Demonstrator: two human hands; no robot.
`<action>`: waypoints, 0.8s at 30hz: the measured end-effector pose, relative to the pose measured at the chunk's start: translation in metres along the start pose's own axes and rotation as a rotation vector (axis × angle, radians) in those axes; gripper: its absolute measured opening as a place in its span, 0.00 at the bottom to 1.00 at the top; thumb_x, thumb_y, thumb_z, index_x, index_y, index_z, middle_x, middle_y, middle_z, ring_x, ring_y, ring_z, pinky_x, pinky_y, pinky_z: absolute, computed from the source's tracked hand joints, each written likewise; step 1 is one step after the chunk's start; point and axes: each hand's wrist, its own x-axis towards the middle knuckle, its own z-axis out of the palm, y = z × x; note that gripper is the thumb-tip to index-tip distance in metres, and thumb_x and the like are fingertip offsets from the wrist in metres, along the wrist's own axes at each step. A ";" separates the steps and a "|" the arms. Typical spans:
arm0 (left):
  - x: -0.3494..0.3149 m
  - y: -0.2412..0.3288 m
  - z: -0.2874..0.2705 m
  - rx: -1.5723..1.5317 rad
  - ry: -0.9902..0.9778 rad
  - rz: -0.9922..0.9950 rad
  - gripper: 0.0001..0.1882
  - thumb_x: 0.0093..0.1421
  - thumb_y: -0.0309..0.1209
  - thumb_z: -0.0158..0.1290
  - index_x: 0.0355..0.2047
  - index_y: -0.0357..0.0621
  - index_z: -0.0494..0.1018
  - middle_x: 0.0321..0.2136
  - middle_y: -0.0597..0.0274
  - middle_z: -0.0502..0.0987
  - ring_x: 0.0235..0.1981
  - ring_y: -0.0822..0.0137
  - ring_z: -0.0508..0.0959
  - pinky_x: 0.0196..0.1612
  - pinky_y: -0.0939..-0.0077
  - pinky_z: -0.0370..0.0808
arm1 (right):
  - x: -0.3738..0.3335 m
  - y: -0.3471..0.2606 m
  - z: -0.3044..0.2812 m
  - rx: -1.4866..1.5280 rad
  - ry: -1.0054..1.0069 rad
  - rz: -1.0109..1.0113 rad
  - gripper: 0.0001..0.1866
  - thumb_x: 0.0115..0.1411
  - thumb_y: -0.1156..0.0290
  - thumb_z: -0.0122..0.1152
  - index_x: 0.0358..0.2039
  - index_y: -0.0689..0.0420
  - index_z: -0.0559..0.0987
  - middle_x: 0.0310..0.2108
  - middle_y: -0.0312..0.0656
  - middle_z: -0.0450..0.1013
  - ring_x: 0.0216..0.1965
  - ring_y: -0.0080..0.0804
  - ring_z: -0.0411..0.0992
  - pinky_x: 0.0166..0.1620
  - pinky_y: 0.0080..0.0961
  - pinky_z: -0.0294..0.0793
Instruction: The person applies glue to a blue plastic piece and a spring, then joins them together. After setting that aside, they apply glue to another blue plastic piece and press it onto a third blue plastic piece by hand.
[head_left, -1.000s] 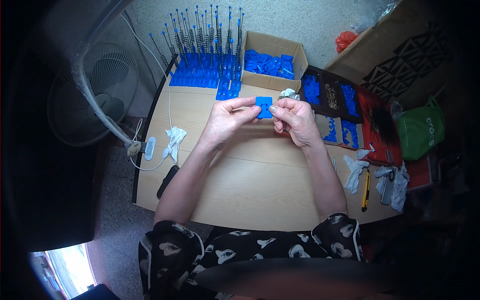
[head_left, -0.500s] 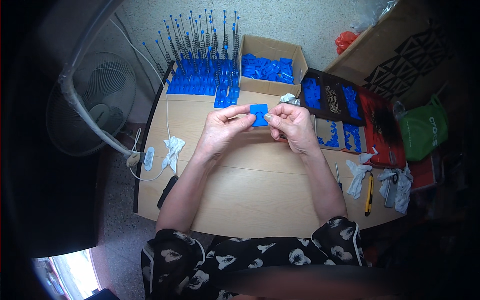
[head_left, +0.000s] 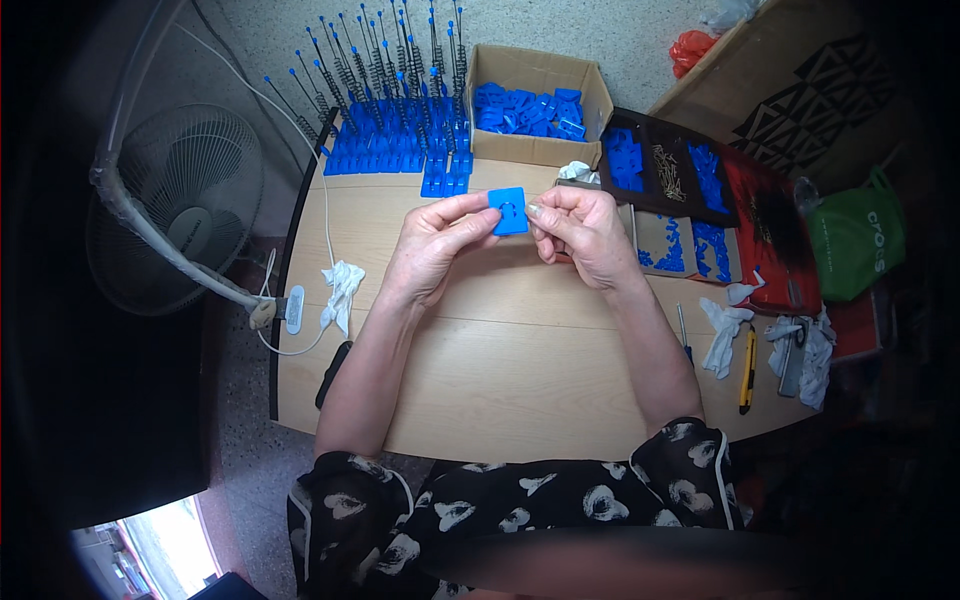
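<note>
Above the middle of the table, a flat square blue plastic plate (head_left: 511, 221) is pinched by my left hand (head_left: 440, 240) between thumb and fingers. A small curved outline or cutout shows in the middle of its face. My right hand (head_left: 585, 232) is closed in a pinch just at the plate's right edge. Whatever its fingertips may hold is too small or hidden to make out. Beyond my left hand stand rows of blue plastic bases (head_left: 375, 150) with thin black rods and coiled springs, each rod tipped with a blue bead.
A cardboard box (head_left: 540, 150) of blue plates stands at the back. Right of it lie a dark tray (head_left: 690, 200) of blue parts and metal pins, a red tray (head_left: 765, 240), a screwdriver (head_left: 684, 330) and a yellow cutter (head_left: 747, 370). A cable and crumpled tissue (head_left: 343, 292) lie left.
The whole view has shifted slightly. My right fingertips have drawn back from the plate's face to its right edge, and the plate has tilted a little in my left hand.
</note>
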 end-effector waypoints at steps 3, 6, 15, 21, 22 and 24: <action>0.000 -0.002 -0.001 0.000 -0.004 0.003 0.14 0.63 0.27 0.57 0.49 0.37 0.77 0.41 0.59 0.81 0.40 0.75 0.80 0.44 0.81 0.80 | 0.002 0.005 -0.001 -0.019 -0.017 -0.021 0.09 0.64 0.69 0.63 0.34 0.62 0.80 0.23 0.33 0.75 0.20 0.13 0.71 0.22 0.10 0.71; 0.001 -0.001 0.002 0.002 0.002 -0.001 0.14 0.63 0.26 0.57 0.49 0.37 0.77 0.41 0.59 0.81 0.39 0.75 0.80 0.44 0.82 0.80 | 0.001 0.004 -0.002 -0.025 0.014 -0.004 0.09 0.63 0.68 0.64 0.34 0.62 0.80 0.23 0.33 0.75 0.20 0.13 0.71 0.22 0.11 0.71; 0.000 -0.005 -0.001 -0.021 0.029 0.001 0.17 0.60 0.27 0.62 0.48 0.34 0.77 0.40 0.57 0.81 0.35 0.75 0.81 0.41 0.83 0.80 | 0.002 0.007 0.000 -0.045 0.022 0.007 0.08 0.61 0.70 0.67 0.32 0.62 0.80 0.22 0.33 0.74 0.19 0.14 0.70 0.21 0.12 0.69; 0.000 -0.002 0.001 0.010 0.029 -0.015 0.14 0.62 0.28 0.60 0.47 0.37 0.78 0.41 0.59 0.82 0.39 0.75 0.80 0.43 0.81 0.80 | 0.001 0.005 0.002 -0.060 0.053 0.031 0.07 0.60 0.72 0.67 0.32 0.62 0.79 0.20 0.34 0.74 0.18 0.15 0.69 0.19 0.11 0.66; 0.000 -0.002 0.001 0.008 0.033 -0.016 0.14 0.62 0.28 0.60 0.47 0.37 0.78 0.41 0.59 0.82 0.39 0.75 0.80 0.43 0.81 0.80 | 0.001 0.005 0.002 -0.055 0.056 0.031 0.06 0.60 0.73 0.67 0.32 0.62 0.79 0.20 0.35 0.74 0.17 0.15 0.69 0.19 0.11 0.65; -0.001 -0.001 0.001 0.013 0.033 -0.020 0.14 0.61 0.27 0.60 0.47 0.37 0.79 0.40 0.59 0.82 0.39 0.74 0.81 0.43 0.81 0.80 | 0.002 0.005 0.003 -0.051 0.055 0.032 0.06 0.60 0.73 0.67 0.32 0.62 0.79 0.20 0.35 0.74 0.17 0.14 0.69 0.19 0.10 0.65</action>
